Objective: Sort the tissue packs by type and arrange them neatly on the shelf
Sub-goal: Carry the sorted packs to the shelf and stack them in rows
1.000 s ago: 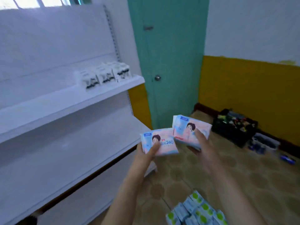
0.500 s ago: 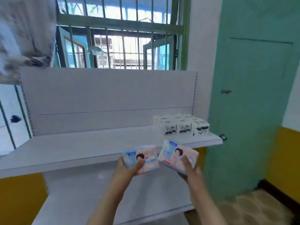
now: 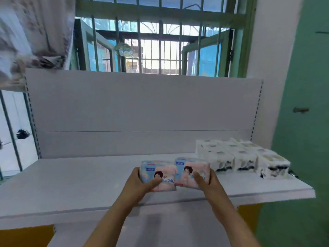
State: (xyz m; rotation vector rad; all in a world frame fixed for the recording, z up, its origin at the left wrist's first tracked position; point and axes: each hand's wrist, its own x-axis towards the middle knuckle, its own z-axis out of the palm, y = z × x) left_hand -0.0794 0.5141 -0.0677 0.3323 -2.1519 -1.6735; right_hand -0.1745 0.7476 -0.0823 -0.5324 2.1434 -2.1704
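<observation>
Left hand (image 3: 140, 184) fingers curled round pink-blue tissue pack (image 3: 157, 175); right hand (image 3: 207, 180) grips second matching pack (image 3: 191, 172); packs side by side, edges touching, over white shelf (image 3: 71, 180); white packs (image 3: 240, 157) grouped at shelf's right end

1. Print on the white tissue packs (image 3: 242, 157) smears to dark blotches, unreadable
2. Left thumb (image 3: 154, 181) covers part of the left pink pack (image 3: 158, 173)
3. Curtain (image 3: 30, 32) runs off the left edge
4. Both forearms exit the bottom edge
</observation>
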